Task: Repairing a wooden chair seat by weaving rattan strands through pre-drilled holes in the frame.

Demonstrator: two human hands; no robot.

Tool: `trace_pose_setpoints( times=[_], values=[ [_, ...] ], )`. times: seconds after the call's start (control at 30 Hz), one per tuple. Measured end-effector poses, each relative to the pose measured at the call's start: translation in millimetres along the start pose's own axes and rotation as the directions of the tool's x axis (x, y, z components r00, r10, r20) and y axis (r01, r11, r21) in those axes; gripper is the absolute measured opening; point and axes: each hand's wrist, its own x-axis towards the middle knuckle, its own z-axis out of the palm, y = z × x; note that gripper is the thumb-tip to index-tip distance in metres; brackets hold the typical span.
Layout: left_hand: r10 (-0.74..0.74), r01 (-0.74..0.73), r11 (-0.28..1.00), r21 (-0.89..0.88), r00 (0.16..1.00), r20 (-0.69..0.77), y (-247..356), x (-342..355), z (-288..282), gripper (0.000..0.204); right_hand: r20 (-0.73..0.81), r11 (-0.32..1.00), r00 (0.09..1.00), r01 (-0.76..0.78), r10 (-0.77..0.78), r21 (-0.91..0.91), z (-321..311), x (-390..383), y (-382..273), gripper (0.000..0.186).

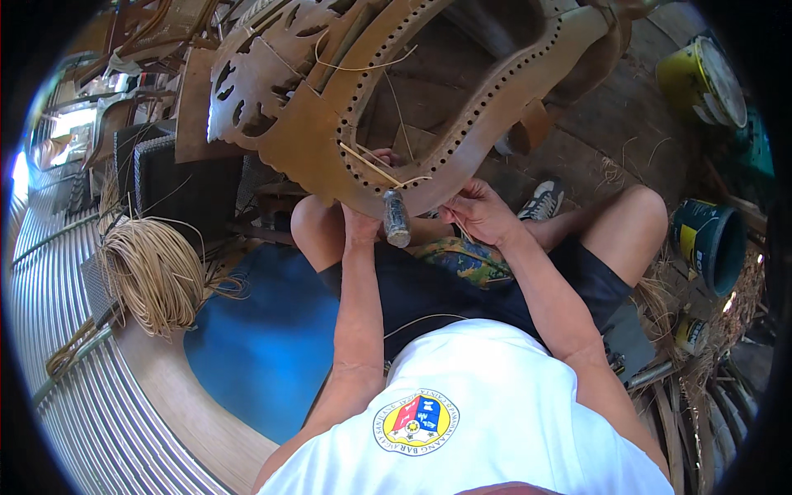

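A brown wooden chair frame [305,136] with carved openwork and a row of small holes along its inner edge stands over my lap. My left hand [382,156] reaches up beneath the frame; a few fingertips show through the opening, and the rest is hidden. Below the frame's near edge, my right hand [483,213] pinches thin cane strands [462,228] between thumb and fingers. A worn, thick-handled tool [397,221] stands at the near rim, its tip seemingly in a hole. Light cane strips [370,162] lie across the holes, and a loose strand [363,68] curls over the frame.
A big coil of cane [157,268] hangs at the left beside corrugated sheeting [91,412]. Below it is a blue surface [256,338]. A yellow bucket [701,82] and a dark open bucket [711,247] stand at the right, near scattered cane scraps.
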Motion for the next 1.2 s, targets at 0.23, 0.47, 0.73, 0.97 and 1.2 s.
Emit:
trace_pose_setpoints(
  times=[0.23, 0.47, 0.73, 0.97, 1.2],
  values=[
    [-0.017, 0.031, 0.976, -0.217, 0.998, 0.069, -7.5, 4.0, -13.3, 0.049, 0.073, 0.827, 0.997, 0.024, 0.021, -0.562, 4.6, 21.7, -4.2, 0.017],
    [0.105, -0.110, 0.993, 0.043, 0.989, 0.103, -8.6, 11.1, -19.8, 0.045, 0.127, 0.999, 0.991, 0.050, -0.051, 0.011, -14.3, 27.6, 15.3, 0.016],
    [0.004, 0.010, 0.990, 0.143, 0.996, -0.092, 7.0, 7.5, 3.3, 0.025, 0.203, 0.968, 0.978, 0.092, -0.044, -0.232, -32.4, 47.2, 31.4, 0.028],
    [-0.091, 0.094, 0.995, 0.022, 0.990, -0.110, 15.6, 5.3, 9.9, 0.025, 0.421, 0.220, 0.874, 0.472, -0.242, -0.854, -41.8, 45.9, 30.2, 0.029],
    [-0.052, 0.058, 0.994, 0.094, 0.997, -0.061, 9.8, 1.5, 3.5, 0.032, 0.376, 0.332, 0.897, 0.437, -0.234, -0.836, -30.6, 37.2, 19.2, 0.024]
  ],
)
